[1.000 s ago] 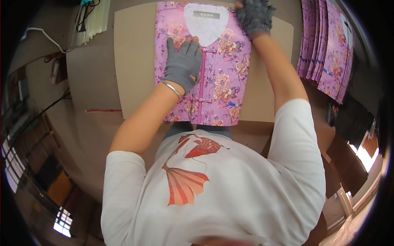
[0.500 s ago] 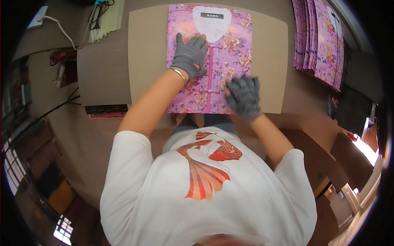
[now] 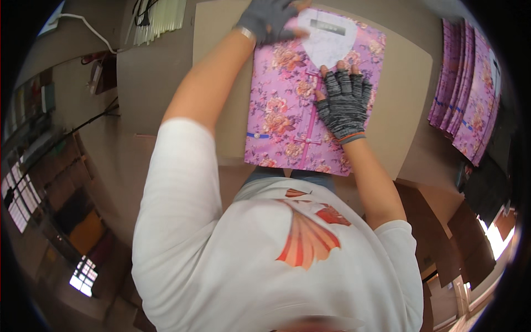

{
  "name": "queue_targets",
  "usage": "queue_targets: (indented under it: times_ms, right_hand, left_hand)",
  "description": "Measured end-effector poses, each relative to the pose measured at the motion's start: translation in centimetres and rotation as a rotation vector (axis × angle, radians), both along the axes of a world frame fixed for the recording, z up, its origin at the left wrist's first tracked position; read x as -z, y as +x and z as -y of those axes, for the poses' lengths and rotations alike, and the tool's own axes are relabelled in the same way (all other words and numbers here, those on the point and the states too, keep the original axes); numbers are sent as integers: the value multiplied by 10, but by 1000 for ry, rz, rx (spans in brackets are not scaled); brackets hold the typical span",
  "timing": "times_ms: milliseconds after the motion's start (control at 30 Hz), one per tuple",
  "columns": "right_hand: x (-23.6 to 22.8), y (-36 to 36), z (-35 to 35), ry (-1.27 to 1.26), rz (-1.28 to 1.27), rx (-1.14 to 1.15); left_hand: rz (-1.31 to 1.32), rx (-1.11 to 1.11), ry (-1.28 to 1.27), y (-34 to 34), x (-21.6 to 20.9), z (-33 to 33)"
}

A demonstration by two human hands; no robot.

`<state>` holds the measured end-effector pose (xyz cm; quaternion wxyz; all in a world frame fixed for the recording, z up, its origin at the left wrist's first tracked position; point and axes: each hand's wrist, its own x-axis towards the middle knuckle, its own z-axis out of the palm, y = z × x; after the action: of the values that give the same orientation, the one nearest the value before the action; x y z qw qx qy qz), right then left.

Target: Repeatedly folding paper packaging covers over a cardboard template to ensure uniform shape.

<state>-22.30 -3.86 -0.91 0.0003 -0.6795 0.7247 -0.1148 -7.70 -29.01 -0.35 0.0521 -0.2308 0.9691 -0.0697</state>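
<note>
"As I look down through the head camera, I have the folded purple floral garment (image 3: 276, 119) lying front up on a tan board (image 3: 404, 99), its near edge toward the wearer's white shirt (image 3: 243, 249)."

"What is the right hand doing?"

"The right hand (image 3: 345, 102), in a mottled grey fingerless glove (image 3: 344, 113), rests palm down on the garment's right half, fingers stretched out flat, grasping nothing. Its fingertips come close to the lower tip of the pale card (image 3: 326, 47) at the collar."

"And the left?"

"The left hand (image 3: 269, 22) is blurred, over the garment's upper left corner. I see thumb and fingers spread apart, not closed; whether they press the cloth, I can't tell."

"What else do you see?"

"I see a magenta front strip (image 3: 311, 124) with knotted fasteners, and a blue band (image 3: 258, 135) by the left edge. Matching garments (image 3: 474, 119) are stacked at the right, and pale strips (image 3: 160, 22) lie at upper left."
</note>
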Motion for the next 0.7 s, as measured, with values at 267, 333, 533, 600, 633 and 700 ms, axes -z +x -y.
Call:
queue_targets:
  times_ms: [267,333,533,600,633,700]
  right_hand:
    - [4,-4,3,-29,-59,5]
    - [4,-9,-2,-34,-115,26]
    - [20,-17,-2,-160,-82,-52]
    - [29,-47,7,-218,-45,-115]
    - [31,-66,13,-179,-137,-53]
    - [24,-78,9,-140,-235,16]
  left_hand:
    - [-126,-221,133,33,39,-55]
    - [-126,-48,108,78,22,-147]
    - [-427,-34,486,163,21,-293]
    - [-469,-83,442,163,24,-300]
    - [-484,-59,446,160,25,-301]
    - [-527,-93,363,156,23,-302]
